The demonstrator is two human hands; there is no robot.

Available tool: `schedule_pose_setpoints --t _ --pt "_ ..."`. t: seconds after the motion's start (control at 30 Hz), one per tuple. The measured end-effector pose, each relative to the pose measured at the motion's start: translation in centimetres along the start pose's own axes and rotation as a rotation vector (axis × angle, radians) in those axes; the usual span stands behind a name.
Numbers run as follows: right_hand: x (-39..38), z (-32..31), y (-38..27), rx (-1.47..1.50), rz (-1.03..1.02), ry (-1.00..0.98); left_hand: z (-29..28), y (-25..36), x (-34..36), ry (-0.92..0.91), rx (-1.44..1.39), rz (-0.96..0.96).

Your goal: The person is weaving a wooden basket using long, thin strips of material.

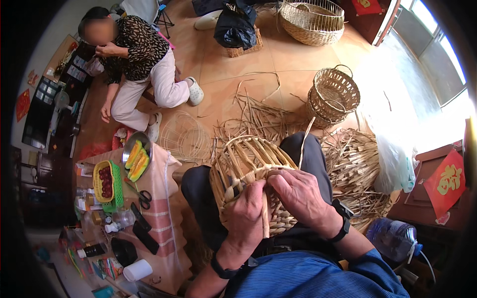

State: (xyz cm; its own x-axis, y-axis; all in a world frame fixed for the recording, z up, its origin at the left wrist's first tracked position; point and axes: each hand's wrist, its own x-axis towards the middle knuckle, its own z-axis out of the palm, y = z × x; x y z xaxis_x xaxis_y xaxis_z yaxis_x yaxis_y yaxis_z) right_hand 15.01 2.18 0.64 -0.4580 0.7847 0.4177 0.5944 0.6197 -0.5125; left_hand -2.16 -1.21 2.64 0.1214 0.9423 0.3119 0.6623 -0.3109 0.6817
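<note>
Tiled floor (218, 64) fills the upper room, bright doorway (422, 74) at 2 o'clock. On my remote feed, the half-woven basket (254, 175) sits at dial centre, on the wearer's lap between the dark-trousered knees, ribs bare toward 12, tight weave toward 5.

Left hand (243, 211), just under centre: closed, fingers curled on the basket's edge, thumb up top, a thick stalk (266, 218) right beside it. Right hand (300, 196), at 4: fingers bent in close, thumb and forefinger pinched on the edge strips, nearly meeting the left. One long strand (303, 141) rises by the right hand; I can't tell if it's gripped. Some fingertips hidden from me.

Cloth-covered table (166, 233) at 8: scissors (144, 199), black remote-like object (145, 238), white cup (137, 270). Steel bowl (125, 151) with cut orange fruit (138, 166) near 9, yellow basket (97, 184) of dark red fruit (106, 182) just below it.

Floor: wire frame (186, 136) between 9 and 10, loose strips (253, 116) near 12, handled basket (323, 111) at 2, strip pile (350, 159) at 3, big round basket (313, 35) at 1, black bag (236, 27) at 12, water jug (392, 238) at 4. Another person (136, 54) sits at 10, one hand raised to the face.
</note>
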Motion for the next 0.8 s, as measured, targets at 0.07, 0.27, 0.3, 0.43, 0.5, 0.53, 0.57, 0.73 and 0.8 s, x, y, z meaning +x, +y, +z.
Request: schedule_pose_setpoints --t 0.07,0.27,0.3,0.43,0.5,0.53,0.57,0.73,0.8 --pt "0.4 0.0 0.2 0.084 -0.014 -0.020 -0.3 0.1 0.1 0.005 -0.020 -0.067" --pt "0.0 0.3 0.8 0.187 0.033 0.021 -0.2 0.5 0.2 0.013 0.035 -0.053" --pt "-0.1 0.3 0.7 0.204 0.073 0.020 -0.4 0.6 0.3 0.002 0.043 0.010" --pt "-0.7 0.5 -0.1 0.338 0.160 0.138 -0.8 0.9 0.5 0.084 0.052 0.085" --pt "-1.4 0.8 -0.2 0.405 0.233 0.171 -1.0 1.2 0.7 0.113 -0.074 0.004" --pt "-1.6 0.7 -0.3 0.404 0.206 0.194 -1.2 1.5 0.8 0.148 -0.078 -0.015" --pt "-1.7 0.6 -0.4 0.399 0.179 0.218 -1.5 1.6 0.9 0.182 -0.085 -0.032" --pt "-2.2 -0.5 -0.3 0.569 0.277 0.227 -1.4 0.4 0.2 0.149 -0.378 -0.268" --pt "-2.4 -1.5 -0.4 1.158 0.615 0.307 -2.0 0.4 0.2 0.189 -0.675 -0.430"
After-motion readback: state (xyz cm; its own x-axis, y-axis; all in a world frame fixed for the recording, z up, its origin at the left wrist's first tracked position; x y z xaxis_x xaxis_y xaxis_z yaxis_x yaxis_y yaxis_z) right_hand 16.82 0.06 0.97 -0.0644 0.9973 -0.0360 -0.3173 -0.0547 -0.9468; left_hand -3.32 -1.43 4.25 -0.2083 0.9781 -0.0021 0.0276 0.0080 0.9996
